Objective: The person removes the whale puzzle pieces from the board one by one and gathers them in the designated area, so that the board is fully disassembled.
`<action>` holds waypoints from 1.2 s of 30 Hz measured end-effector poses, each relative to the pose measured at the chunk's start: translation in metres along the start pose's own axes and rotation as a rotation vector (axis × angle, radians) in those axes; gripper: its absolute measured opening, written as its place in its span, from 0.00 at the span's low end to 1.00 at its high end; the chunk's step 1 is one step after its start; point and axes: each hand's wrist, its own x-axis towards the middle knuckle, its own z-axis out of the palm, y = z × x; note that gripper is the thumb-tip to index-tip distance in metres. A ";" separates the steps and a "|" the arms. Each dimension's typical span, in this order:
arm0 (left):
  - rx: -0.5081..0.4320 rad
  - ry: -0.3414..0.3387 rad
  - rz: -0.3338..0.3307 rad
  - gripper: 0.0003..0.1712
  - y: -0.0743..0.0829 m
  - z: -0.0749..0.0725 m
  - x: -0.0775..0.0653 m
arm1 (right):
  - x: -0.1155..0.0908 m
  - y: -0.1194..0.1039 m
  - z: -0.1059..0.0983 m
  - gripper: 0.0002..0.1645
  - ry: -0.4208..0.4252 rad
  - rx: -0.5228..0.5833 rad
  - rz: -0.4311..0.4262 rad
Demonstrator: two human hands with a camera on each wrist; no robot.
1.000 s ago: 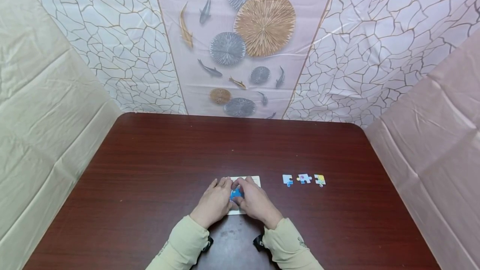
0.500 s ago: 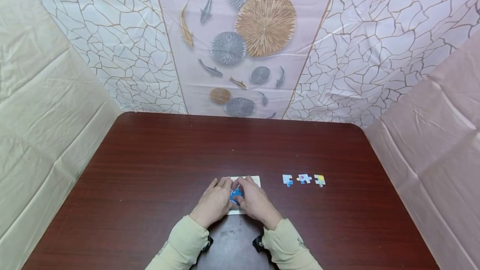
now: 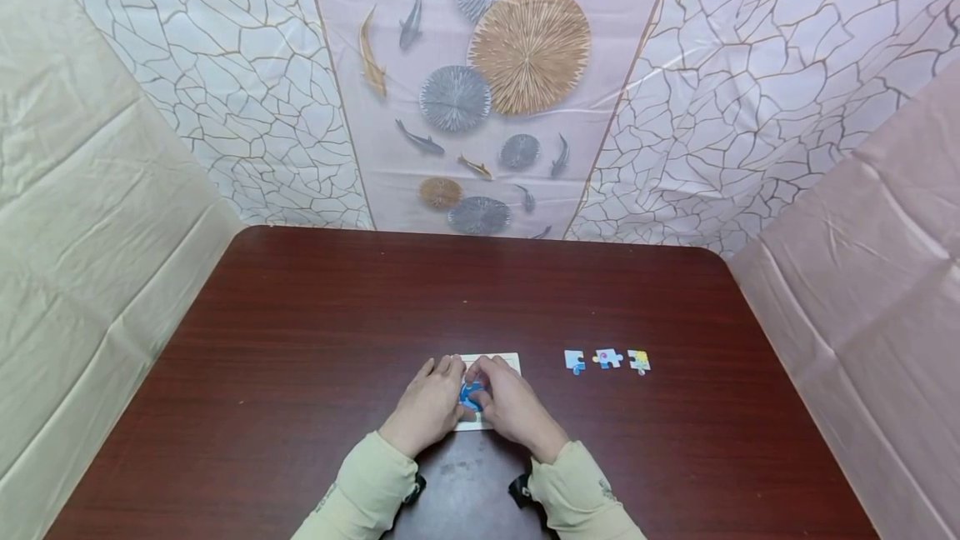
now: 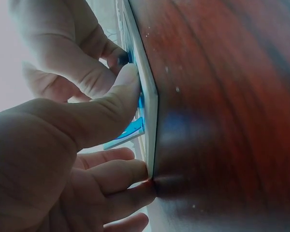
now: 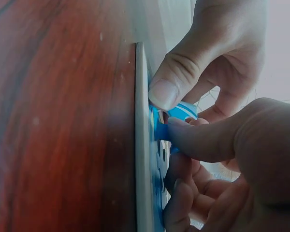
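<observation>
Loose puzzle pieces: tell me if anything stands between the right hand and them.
Nothing visible does. In the head view, only bare table lies between the right hand, at the puzzle board, and the loose puzzle pieces.

1. The left sleeve is long and pale yellow-green, soft and slightly puffy, with folds gathered toward the cuff and a small dark marking on its outer side.
2. The right sleeve matches it in colour and fabric; a small dark marking, too fine to read, sits near its cuff.
3. A small black fitting shows at the inner side of the left cuff, with a faint glint.
4. A similar black block shows at the right cuff.
5. Both hands are bare.
</observation>
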 end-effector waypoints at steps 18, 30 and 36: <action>-0.018 -0.004 -0.008 0.41 0.000 -0.001 0.000 | 0.002 0.012 0.000 0.05 -0.093 0.086 -0.011; 0.005 0.016 0.013 0.39 -0.001 0.002 0.001 | 0.005 0.019 0.001 0.02 -0.099 0.059 -0.018; 0.004 0.010 0.006 0.39 0.000 0.001 0.000 | -0.004 0.006 -0.012 0.00 -0.060 0.129 -0.067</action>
